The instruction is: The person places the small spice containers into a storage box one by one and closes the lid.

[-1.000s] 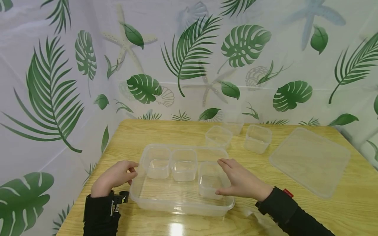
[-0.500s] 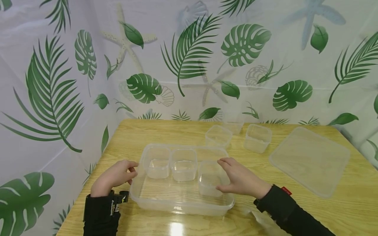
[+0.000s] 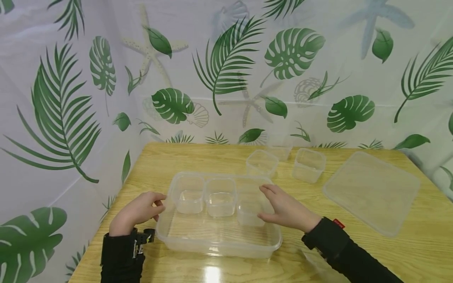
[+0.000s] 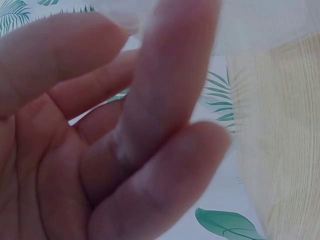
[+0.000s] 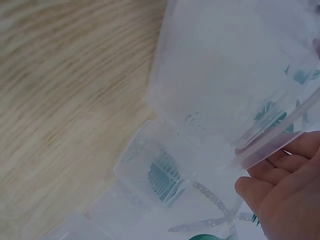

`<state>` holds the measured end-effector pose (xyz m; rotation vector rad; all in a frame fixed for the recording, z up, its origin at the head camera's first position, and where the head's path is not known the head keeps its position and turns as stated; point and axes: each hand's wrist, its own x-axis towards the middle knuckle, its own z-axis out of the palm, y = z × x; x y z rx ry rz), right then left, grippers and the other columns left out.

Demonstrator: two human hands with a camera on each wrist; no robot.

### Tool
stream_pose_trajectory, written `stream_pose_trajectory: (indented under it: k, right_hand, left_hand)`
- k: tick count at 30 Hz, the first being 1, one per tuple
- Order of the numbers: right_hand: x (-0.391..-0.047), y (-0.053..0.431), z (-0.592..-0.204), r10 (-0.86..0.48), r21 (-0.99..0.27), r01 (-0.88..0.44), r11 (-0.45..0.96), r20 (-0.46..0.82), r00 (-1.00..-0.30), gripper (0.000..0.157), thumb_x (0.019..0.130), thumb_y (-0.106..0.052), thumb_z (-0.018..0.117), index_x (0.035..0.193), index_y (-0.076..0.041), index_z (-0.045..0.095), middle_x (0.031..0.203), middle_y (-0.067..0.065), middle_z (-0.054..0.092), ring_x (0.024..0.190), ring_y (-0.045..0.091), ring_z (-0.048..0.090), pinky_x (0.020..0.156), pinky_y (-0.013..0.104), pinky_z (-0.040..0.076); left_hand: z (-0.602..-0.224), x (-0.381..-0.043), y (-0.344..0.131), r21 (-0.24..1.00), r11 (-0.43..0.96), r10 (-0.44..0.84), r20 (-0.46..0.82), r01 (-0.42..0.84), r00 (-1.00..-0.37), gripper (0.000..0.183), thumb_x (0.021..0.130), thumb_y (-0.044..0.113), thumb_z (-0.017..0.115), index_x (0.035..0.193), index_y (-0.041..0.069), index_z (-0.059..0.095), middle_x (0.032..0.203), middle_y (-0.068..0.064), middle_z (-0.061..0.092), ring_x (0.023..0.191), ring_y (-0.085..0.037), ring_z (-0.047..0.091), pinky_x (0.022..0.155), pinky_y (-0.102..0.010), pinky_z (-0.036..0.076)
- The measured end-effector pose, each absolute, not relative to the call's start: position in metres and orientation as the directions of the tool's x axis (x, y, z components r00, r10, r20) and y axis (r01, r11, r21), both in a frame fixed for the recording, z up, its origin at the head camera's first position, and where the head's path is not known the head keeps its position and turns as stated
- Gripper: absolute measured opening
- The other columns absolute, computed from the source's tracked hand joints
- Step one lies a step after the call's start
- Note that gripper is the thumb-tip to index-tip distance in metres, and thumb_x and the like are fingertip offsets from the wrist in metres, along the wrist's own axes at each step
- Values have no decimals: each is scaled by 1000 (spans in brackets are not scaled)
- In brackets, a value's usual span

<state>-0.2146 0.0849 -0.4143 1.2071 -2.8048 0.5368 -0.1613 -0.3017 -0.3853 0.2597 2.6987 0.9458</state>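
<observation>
A large clear plastic box (image 3: pixel 219 250) lies on the wooden table. Two small clear square containers, one at far left (image 3: pixel 189 206) and one beside it (image 3: pixel 220 208), stand in its back row. My right hand (image 3: pixel 288 210) grips a third small clear container (image 3: pixel 249 218) inside the box's right part, thumb nearer me, fingers farther back. A clear plastic rim (image 5: pixel 280 142) lies across those fingers in the right wrist view. My left hand (image 3: pixel 139 210) touches the big box's left rim from outside, its fingers loosely bent; the palm (image 4: pixel 55 170) shows in the left wrist view.
Behind the box stand three more small clear containers: one near its back rim (image 3: pixel 262 167), one to the right (image 3: pixel 309 171), one farther back (image 3: pixel 279 151). A flat clear lid (image 3: pixel 371 192) lies at right. A leaf-print sheet (image 3: pixel 226 70) hangs behind the table.
My right hand has shifted the third small container backward in the big box, closer in line with the other two. The left hand has stayed at the rim.
</observation>
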Motion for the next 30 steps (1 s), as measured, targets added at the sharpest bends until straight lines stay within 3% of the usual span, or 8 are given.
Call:
stream_pose_trajectory:
  k: [30]
  right_hand:
    - [-233,84,-419,-673,-346,-675,652,146,-725,67,84,-31,59,132,10,35,131,29,38,120,40,39,92,45,36]
  left_hand:
    - [-384,-161,-300,618,783,249,-198,77,-948,40,89,9,50,125,-8,47,82,-7,55,62,-20,56,55,-31,40]
